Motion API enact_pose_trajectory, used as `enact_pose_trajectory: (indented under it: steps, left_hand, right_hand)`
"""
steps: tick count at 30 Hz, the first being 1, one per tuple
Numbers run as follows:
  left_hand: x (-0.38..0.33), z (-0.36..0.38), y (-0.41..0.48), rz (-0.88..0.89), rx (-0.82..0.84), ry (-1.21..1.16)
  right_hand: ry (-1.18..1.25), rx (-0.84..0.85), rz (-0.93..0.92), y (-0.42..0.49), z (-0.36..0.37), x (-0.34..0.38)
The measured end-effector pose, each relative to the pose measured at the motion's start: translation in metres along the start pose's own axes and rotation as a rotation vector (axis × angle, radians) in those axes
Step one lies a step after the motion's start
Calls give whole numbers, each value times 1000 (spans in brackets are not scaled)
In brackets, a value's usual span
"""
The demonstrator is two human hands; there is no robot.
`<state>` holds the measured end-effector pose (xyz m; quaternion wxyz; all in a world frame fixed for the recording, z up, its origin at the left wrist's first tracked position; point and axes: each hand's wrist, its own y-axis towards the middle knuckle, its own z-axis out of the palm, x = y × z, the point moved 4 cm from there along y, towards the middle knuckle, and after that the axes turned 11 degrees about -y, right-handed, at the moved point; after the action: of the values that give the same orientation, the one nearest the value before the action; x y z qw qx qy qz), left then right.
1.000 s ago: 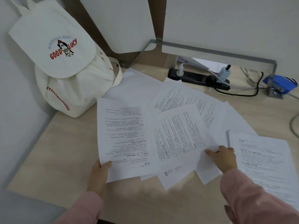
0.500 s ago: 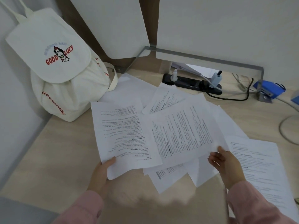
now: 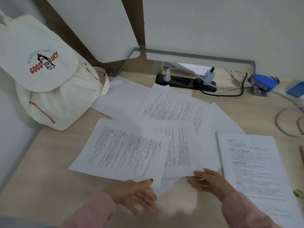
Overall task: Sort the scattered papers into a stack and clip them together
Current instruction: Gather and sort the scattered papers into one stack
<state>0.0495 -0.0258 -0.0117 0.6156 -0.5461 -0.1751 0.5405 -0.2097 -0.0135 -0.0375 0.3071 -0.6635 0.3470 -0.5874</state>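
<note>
Paper this thin would be light, limp and slick sheet on sheet, so I judged the near edges the best place to pinch. Beside the cream backpack (image 3: 49, 96), the left sheet (image 3: 121, 148) lay askew on the wooden desk (image 3: 49, 162). The left hand (image 3: 134, 193) was blurred, thumb at that sheet's near corner, and I could not tell its grip. The right hand (image 3: 212, 183) pinched the middle sheet (image 3: 179, 150) at its near edge. All were white, densely printed, fanned and overlapping; a squarer stack (image 3: 251, 162) sat rightmost.
</note>
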Motion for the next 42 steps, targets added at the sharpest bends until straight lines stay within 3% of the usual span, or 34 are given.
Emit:
enact_pose_trajectory:
  steps: [2,4,6,8,10,15,20,26,28,30,36,42]
  left_hand:
    - [-14,2,-7,0,67,172]
    - [-35,-3,-10,105,-19,234]
    - [-61,-14,-2,311,-263,356]
    - [-87,-23,7,499,-556,676]
    - [-108,-25,22,580,-658,990]
    - [-140,-35,57,466,-605,1337]
    - [-154,-46,75,421,-587,1454]
    - [-153,-66,77,351,-551,1427]
    - [-148,-73,72,412,-554,1239]
    - [-142,-82,58,491,-561,891]
    - [-114,-108,16,682,-659,69]
    - [-78,-115,12,648,-698,-364]
  right_hand:
    - [-21,-48,-28,3,-3,4]
    - [-56,-90,-58,7,-4,10]
    - [-110,-128,-84,11,-5,16]
    - [-199,-169,-113,16,-5,22]
    - [-272,-208,-137,21,-6,28]
    - [-395,-242,-142,30,-8,33]
    - [-411,-264,-165,31,-10,28]
    - [-407,-275,-185,28,-17,25]
    - [-369,-301,-208,26,-25,29]
    - [-279,-359,-230,22,-37,35]
    - [144,-492,-259,6,-77,49]
    - [497,-408,-280,0,-78,67]
